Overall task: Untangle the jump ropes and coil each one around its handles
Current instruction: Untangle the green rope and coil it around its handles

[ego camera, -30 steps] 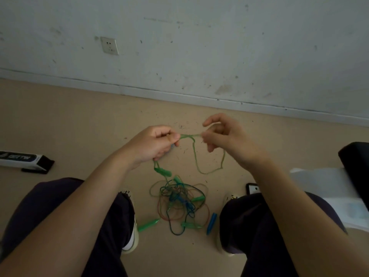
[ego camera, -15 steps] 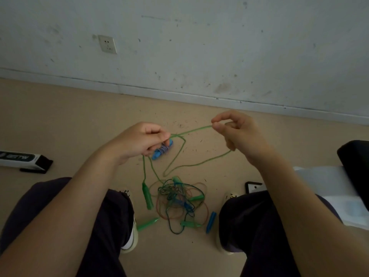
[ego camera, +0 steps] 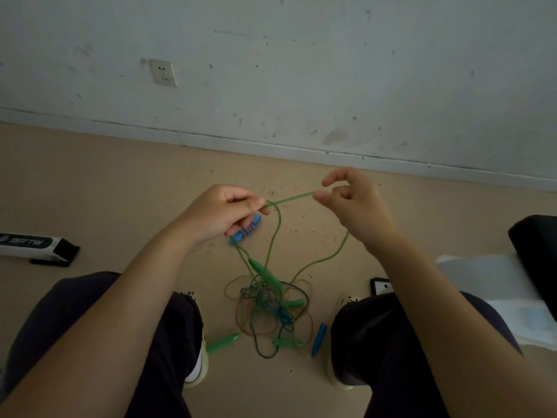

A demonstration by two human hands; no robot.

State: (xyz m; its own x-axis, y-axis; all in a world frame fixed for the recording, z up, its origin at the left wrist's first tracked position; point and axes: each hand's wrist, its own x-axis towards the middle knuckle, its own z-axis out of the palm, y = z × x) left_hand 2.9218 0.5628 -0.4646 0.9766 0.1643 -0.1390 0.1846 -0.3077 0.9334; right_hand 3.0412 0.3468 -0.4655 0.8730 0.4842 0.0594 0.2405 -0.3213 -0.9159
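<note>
Beige floor (ego camera: 90, 188) beneath a scuffed white wall (ego camera: 301, 70), a person sitting with dark-trousered knees apart: between the shoes a tangled heap of thin green, blue and reddish jump-rope cords (ego camera: 268, 306) is lying, with loose green and blue plastic handles at its edges, one green handle (ego camera: 224, 342) near the left shoe and one blue handle (ego camera: 319, 339) near the right. Above the heap, the long thin green plastic rope (ego camera: 325, 254) is being drawn out; compared with a second ago, when the hands were nearly touching, they are now standing well apart, so a taut stretch is running between them and a longer loop is hanging down to the heap. The green tapered handle (ego camera: 265, 274) on this rope, which was dangling just under the left hand, is now hanging lower, at the top of the heap. The left hand (ego camera: 217, 215) is curling closed, pinching the green rope at its thumb while also holding a small blue bundle wound with striped cord (ego camera: 248, 230), seemingly one rope already coiled. The right hand (ego camera: 352, 203) is pinching the rope's far end between thumb and forefinger, the other fingers loosely curled. Judgement: the green rope is coming free length by length, but most cords are remaining knotted on the floor, so the task is looking early.
</note>
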